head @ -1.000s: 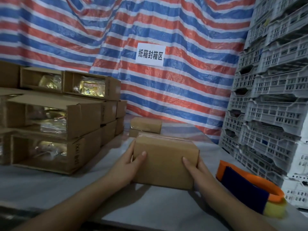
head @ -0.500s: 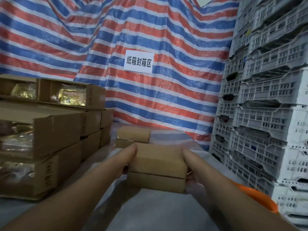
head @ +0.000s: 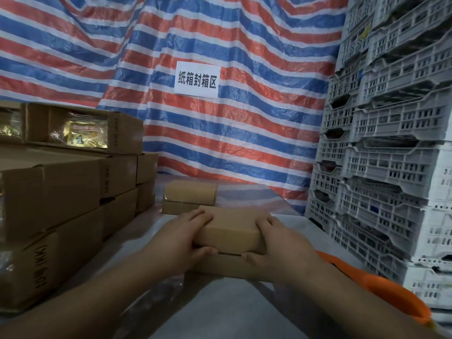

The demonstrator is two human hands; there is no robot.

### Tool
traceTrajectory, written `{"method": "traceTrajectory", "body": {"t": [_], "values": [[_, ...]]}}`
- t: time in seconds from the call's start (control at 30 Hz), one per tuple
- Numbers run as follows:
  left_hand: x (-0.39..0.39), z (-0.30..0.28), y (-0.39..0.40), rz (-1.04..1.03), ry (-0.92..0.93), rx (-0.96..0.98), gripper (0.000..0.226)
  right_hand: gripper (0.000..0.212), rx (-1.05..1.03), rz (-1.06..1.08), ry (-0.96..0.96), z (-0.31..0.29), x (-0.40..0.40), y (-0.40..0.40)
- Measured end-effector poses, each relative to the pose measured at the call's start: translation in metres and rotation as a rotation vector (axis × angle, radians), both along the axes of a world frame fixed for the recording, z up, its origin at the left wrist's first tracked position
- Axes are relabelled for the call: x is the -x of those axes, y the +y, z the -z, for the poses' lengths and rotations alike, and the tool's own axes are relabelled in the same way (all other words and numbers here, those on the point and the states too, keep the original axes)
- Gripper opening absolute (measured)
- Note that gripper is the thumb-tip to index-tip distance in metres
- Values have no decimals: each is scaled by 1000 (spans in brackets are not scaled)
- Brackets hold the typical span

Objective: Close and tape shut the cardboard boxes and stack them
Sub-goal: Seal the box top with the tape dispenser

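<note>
Both my hands grip the top cardboard box [head: 231,231], which sits flat on a second closed box [head: 230,266] on the grey table [head: 220,311]. My left hand [head: 182,237] wraps its left end, fingers over the top, thumb curled under the front edge at the seam. My right hand [head: 276,241] holds the right end the same way, thumb at the seam.

Just behind the top box, nearer the striped tarp [head: 244,143], stands another two-box stack [head: 189,198]. Left of the top box: a pile of larger cartons [head: 61,192], some open-sided showing gold packets. Right of it: an orange tape dispenser [head: 381,289], then stacked white crates [head: 391,155]. A white sign [head: 197,79] hangs on the tarp above.
</note>
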State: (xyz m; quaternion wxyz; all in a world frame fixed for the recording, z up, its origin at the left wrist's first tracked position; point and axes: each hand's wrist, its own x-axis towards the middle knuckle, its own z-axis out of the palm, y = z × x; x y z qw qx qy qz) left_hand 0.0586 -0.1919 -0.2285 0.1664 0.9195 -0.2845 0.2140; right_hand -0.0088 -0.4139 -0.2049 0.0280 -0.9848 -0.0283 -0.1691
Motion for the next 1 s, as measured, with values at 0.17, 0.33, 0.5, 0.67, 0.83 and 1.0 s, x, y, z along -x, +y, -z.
{"method": "traceTrajectory", "body": {"t": [0.17,0.33,0.5,0.67,0.83,1.0], "values": [[-35,-9,-31,-81,-101,-137,78,51,117,105,55,-23,-27,-5],[-76,-8,-60,-111,-110,-144,71,58,170,203,147,-30,-70,-14],[-116,-3,-75,-160,-104,-142,72,56,215,301,179,-25,-119,-21],[-155,-4,-89,-184,-151,-180,73,59,220,352,208,-25,-157,-29],[-190,-4,-96,-189,-147,-193,72,76,1,340,299,-36,-194,-37],[-217,-4,-98,-213,-139,-213,72,73,-14,367,292,-30,-238,-44]]}}
